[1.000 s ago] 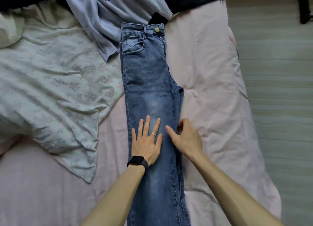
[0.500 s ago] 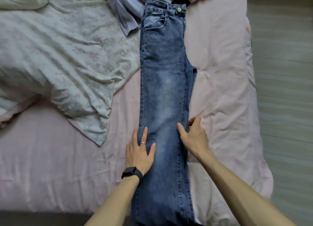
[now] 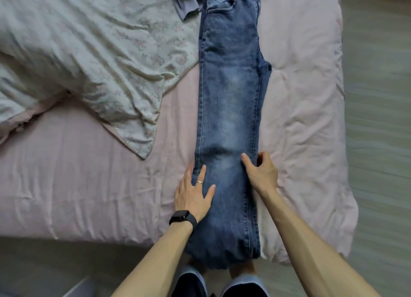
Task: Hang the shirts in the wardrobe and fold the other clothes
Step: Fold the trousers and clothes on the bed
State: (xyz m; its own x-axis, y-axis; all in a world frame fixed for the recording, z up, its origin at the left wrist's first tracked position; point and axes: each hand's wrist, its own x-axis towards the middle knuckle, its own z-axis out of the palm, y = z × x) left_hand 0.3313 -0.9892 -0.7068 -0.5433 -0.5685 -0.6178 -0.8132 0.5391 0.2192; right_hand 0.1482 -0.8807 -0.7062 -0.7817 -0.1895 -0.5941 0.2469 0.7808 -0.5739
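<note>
Two grips sit level on the jeans [image 3: 231, 96], which lie leg on leg along the bed [image 3: 89, 185], waistband far beyond them and frayed hems behind. The left grip [image 3: 193, 192] presses flat and wide on the left seam. The right grip [image 3: 262, 174] pinches the right seam. The denim looks thick, stiff and faded.

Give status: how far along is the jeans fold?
Done: jeans lie folded lengthwise, leg on leg, flat on the pink bed. In hand: left hand presses flat on their left edge; right hand pinches the right edge. Left: no crosswise fold yet, hem hangs off the bed; a lilac garment lies by the waistband, not put away.
</note>
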